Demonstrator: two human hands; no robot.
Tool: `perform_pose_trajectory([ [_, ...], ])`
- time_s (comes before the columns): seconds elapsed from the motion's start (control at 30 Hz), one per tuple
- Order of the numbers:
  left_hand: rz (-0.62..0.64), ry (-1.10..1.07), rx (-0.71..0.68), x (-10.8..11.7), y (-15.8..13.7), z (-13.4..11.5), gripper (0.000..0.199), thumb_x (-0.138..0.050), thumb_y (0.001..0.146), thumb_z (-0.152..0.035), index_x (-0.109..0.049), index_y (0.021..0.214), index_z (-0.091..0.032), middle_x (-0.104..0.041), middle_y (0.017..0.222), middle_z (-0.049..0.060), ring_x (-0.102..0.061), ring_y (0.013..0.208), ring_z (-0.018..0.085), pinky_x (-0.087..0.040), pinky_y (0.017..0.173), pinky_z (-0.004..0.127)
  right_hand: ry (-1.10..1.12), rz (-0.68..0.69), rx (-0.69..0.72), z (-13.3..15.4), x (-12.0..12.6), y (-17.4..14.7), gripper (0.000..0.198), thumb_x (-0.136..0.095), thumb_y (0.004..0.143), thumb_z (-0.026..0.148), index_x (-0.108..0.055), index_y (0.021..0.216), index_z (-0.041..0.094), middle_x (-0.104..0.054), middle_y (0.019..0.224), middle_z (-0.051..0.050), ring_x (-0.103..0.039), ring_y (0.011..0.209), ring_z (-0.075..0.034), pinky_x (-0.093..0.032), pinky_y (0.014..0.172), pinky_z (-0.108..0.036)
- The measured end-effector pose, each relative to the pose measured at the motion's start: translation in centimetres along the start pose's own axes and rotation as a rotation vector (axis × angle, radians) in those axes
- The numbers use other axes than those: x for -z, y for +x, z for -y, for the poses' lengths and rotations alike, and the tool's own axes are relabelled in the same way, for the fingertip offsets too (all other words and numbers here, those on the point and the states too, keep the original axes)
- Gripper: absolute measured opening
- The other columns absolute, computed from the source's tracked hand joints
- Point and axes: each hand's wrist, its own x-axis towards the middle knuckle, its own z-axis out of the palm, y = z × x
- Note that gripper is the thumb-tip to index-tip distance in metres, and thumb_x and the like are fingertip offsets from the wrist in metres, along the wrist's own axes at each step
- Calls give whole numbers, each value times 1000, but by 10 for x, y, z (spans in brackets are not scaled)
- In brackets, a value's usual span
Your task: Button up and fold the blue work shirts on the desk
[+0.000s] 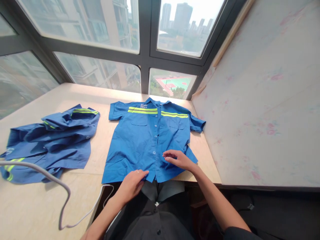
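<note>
A blue short-sleeved work shirt (135, 143) lies spread front side up, collar towards the window, with a yellow-green and grey stripe across the chest. White buttons run down its front. At the near hem my left hand (133, 182) has its fingers on top of the cloth and its thumb below, seemingly pinching the edge; the exact grip is partly hidden. My right hand (178, 159) is over the lower front, right of the button line. Its fingers are loosely bent and apart from the thumb, with nothing held; whether they touch the cloth I cannot tell.
A second blue shirt (67, 143) lies crumpled on the wooden surface (96, 166) to the left. A grey cable (65, 186) loops across the left front. Windows (172, 81) rise behind, and a floral-patterned wall (260, 100) bounds the right side.
</note>
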Motion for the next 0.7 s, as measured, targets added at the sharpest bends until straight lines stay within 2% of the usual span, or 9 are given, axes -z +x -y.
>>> perform_pose_trajectory([
  [0.07,41,-3,-70,-6,3,-9,34,-42,93,-11,-70,107,-24,-72,91,6,-65,82,19,-54,74,32,-132,-129,48,-12,10,7,33,-58,94,39,-67,120,21,-70,120,-9,-66,109,-24,-53,96,-40],
  [0.13,31,11,-125,-10,5,-18,33,-43,93,-12,-72,101,-25,-72,94,6,-65,86,19,-53,77,32,-344,-226,81,-28,19,14,37,-59,92,35,-64,125,19,-63,132,-14,-58,124,-28,-45,107,-48],
  [0.2,-19,65,-150,-13,5,-22,36,-48,91,-13,-69,117,-24,-69,118,11,-63,108,23,-52,90,38,-570,-305,53,-47,25,17,44,-63,89,34,-61,129,16,-53,143,-19,-47,135,-34,-36,114,-55],
  [0.3,-86,231,-115,-21,1,-12,70,-50,79,-5,-45,148,-19,-46,152,15,-42,140,30,-41,111,48,-741,-382,-42,-75,26,14,53,-63,90,36,-56,136,12,-46,148,-24,-42,139,-37,-35,114,-57],
  [0.4,-93,349,-74,-29,-6,11,88,-41,68,6,-41,151,-23,-40,157,11,-36,146,26,-37,115,47,-754,-518,-93,-98,13,2,61,-55,95,45,-46,144,11,-34,156,-26,-31,146,-39,-32,114,-61],
  [0.47,-77,358,-74,-30,-11,29,90,-39,66,8,-47,147,-30,-43,155,6,-39,144,23,-39,115,44,-718,-653,-123,-111,0,-11,70,-48,97,52,-34,152,12,-22,161,-24,-19,150,-40,-27,115,-66],
  [0.53,-53,337,-68,-28,-16,43,89,-39,66,7,-51,144,-34,-46,153,4,-42,142,22,-40,114,43,-640,-731,-146,-122,-15,-27,77,-42,99,56,-19,158,12,-17,163,-23,-17,151,-38,-27,116,-64],
  [0.6,-36,323,-48,-23,-20,52,87,-38,66,6,-54,142,-35,-48,152,3,-44,141,22,-42,113,45,-569,-732,-177,-129,-29,-43,80,-38,99,58,-13,159,12,-22,162,-23,-23,149,-37,-28,117,-61],
  [0.7,-26,322,7,-16,-23,55,82,-40,70,5,-54,141,-35,-47,152,4,-44,141,25,-42,113,49,-537,-598,-173,-130,-42,-68,72,-39,100,54,-22,159,16,-33,159,-19,-31,147,-36,-27,118,-60],
])
